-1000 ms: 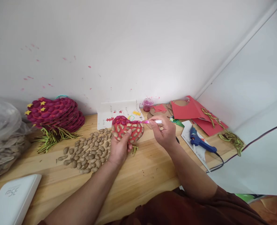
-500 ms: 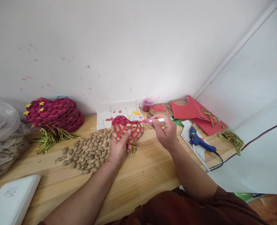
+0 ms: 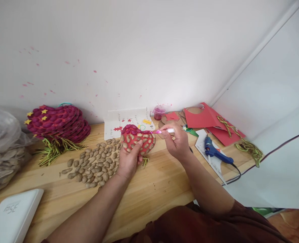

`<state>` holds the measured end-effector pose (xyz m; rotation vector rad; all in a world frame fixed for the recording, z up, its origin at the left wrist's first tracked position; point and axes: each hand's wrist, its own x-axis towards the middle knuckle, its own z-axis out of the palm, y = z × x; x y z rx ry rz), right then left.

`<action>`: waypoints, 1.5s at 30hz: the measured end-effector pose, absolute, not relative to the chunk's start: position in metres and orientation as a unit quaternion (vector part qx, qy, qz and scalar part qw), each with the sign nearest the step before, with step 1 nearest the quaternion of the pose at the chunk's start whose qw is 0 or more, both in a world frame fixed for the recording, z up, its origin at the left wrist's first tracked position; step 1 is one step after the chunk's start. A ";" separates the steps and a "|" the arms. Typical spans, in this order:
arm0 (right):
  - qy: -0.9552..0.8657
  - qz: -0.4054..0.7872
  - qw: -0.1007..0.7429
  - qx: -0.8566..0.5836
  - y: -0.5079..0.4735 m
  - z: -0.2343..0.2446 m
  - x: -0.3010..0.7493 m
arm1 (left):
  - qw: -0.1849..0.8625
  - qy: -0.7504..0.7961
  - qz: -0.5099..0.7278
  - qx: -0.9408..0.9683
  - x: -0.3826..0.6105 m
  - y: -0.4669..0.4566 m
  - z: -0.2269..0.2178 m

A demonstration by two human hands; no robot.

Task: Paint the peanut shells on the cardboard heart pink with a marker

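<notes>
My left hand (image 3: 130, 158) grips a red heart-shaped board (image 3: 139, 141) covered with peanuts, thumb on its face. Peanuts along its upper left edge are painted magenta; the lower ones are bare tan. Green yarn hangs from its lower end. In my right hand (image 3: 176, 140) is a white-handled paintbrush (image 3: 167, 131), pinched between thumb and fingers. Its pink-stained tip meets the board's upper right edge. Loose peanuts (image 3: 96, 165) are spread on the table to the left of the board. Behind stands a clear cup of magenta paint (image 3: 159, 113).
A stack of painted peanut boards (image 3: 59, 123) with yellow stars sits left, near a plastic bag of peanuts (image 3: 5, 165). A white power bank (image 3: 15, 214) lies front left. At right are a blue glue gun (image 3: 216, 152), red paper (image 3: 202, 116) and green yarn (image 3: 250, 150).
My right hand and the paintbrush have shifted slightly left and down along the board's top edge. My left hand keeps the board nearly still.
</notes>
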<state>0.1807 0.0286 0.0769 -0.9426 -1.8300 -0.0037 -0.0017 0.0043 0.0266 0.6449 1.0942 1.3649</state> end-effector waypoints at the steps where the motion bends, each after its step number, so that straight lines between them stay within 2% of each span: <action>1: -0.762 -0.006 0.514 -0.394 0.029 0.077 0.181 | 0.596 0.471 0.588 0.278 -0.002 0.004 0.026; 14: -0.757 -0.021 0.514 -0.403 0.027 0.076 0.180 | 0.594 0.472 0.588 0.281 -0.002 0.005 0.026; 32: -0.682 0.059 0.566 -0.459 0.028 0.073 0.184 | 0.609 0.445 0.596 0.276 -0.002 0.002 0.032; 45: -0.680 0.042 0.574 -0.455 0.027 0.074 0.183 | 0.583 0.446 0.599 0.321 -0.001 0.002 0.023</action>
